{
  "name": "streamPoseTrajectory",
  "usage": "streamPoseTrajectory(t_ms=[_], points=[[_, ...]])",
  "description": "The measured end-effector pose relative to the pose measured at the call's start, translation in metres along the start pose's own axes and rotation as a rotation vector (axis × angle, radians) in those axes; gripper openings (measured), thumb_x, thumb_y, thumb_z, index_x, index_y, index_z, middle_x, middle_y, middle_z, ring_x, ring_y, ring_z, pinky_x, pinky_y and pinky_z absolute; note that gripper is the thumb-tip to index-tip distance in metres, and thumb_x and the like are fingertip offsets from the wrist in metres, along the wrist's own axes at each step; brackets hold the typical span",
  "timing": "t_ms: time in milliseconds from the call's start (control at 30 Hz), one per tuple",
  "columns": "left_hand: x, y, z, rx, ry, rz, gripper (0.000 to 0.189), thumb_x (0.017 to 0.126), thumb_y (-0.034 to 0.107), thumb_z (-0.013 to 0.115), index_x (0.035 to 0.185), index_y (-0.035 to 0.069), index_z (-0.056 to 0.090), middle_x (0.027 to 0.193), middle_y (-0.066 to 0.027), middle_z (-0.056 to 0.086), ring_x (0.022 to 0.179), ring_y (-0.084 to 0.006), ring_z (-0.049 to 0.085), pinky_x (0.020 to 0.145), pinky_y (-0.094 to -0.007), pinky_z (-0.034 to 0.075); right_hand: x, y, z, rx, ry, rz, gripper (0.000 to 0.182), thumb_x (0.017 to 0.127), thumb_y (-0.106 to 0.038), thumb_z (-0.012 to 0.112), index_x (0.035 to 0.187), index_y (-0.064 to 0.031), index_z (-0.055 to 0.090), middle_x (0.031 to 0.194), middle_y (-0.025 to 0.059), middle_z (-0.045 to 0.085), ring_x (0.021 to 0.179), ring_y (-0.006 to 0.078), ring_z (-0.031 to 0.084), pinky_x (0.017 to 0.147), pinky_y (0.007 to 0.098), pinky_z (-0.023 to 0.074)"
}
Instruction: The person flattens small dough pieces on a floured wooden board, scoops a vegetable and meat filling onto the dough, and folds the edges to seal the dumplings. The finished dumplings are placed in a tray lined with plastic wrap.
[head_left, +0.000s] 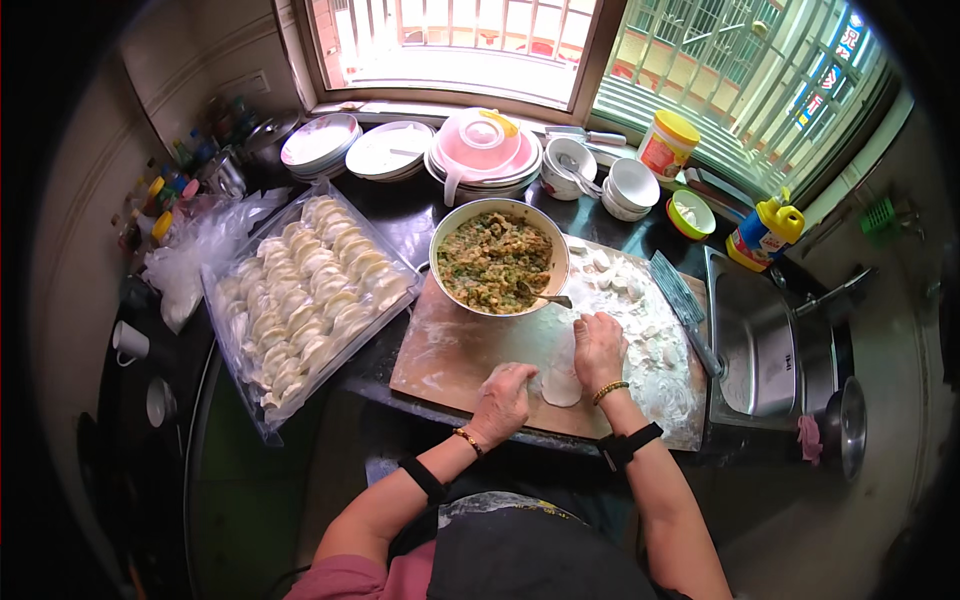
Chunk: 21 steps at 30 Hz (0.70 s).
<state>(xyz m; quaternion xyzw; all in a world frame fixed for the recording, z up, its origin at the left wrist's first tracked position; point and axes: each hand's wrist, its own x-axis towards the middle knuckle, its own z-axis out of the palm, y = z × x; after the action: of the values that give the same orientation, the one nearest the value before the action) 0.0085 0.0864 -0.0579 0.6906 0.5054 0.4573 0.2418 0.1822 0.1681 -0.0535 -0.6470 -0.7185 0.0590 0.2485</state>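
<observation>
A flat round dough wrapper (561, 381) lies on the floured wooden board (439, 352) between my hands. My right hand (601, 351) rests at its right edge with fingers bent. Whether it grips anything is hidden. Left of the wrapper, my left hand (504, 397) has its fingers curled, and their inner side is out of sight. Beyond the hands stands a bowl (564, 259) of chopped filling (499, 259) with a metal spoon (553, 300) in it. Small floured dough pieces (621, 283) sit among loose flour (667, 382) on the board's right side.
At left, a plastic-covered tray (375, 326) holds rows of dumplings (315, 270). A cleaver (679, 292) lies over the board's right edge, beside a steel sink (750, 360). Stacked plates (390, 150), a pink colander (480, 146) and white bowls (632, 184) line the window side.
</observation>
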Motion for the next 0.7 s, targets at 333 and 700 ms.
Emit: streamPoseTrajectory(t_ms=[333, 700], points=[[-0.017, 0.031, -0.003, 0.321, -0.305, 0.249, 0.033, 0.07, 0.002, 0.055, 0.103, 0.003, 0.06, 0.107, -0.0114, 0.061, 0.098, -0.0288, 0.056, 0.081, -0.0401, 0.04, -0.025, 0.014, -0.025, 0.25, -0.129, -0.294, 0.065, 0.073, -0.027, 0.075, 0.127, -0.0034, 0.048, 0.106, 0.0162, 0.06, 0.098, 0.0329, 0.058, 0.086, 0.041, 0.0442], [-0.018, 0.026, 0.005, 0.167, -0.252, 0.207, 0.031, 0.07, -0.002, 0.054, 0.1, 0.003, 0.062, 0.096, -0.0114, 0.062, 0.094, -0.0307, 0.057, 0.08, -0.0414, 0.041, -0.059, -0.004, -0.047, 0.048, -0.186, -0.313, 0.06, 0.075, -0.031, 0.071, 0.125, -0.0065, 0.051, 0.118, 0.0135, 0.054, 0.108, 0.0305, 0.05, 0.092, 0.0454, 0.0368]])
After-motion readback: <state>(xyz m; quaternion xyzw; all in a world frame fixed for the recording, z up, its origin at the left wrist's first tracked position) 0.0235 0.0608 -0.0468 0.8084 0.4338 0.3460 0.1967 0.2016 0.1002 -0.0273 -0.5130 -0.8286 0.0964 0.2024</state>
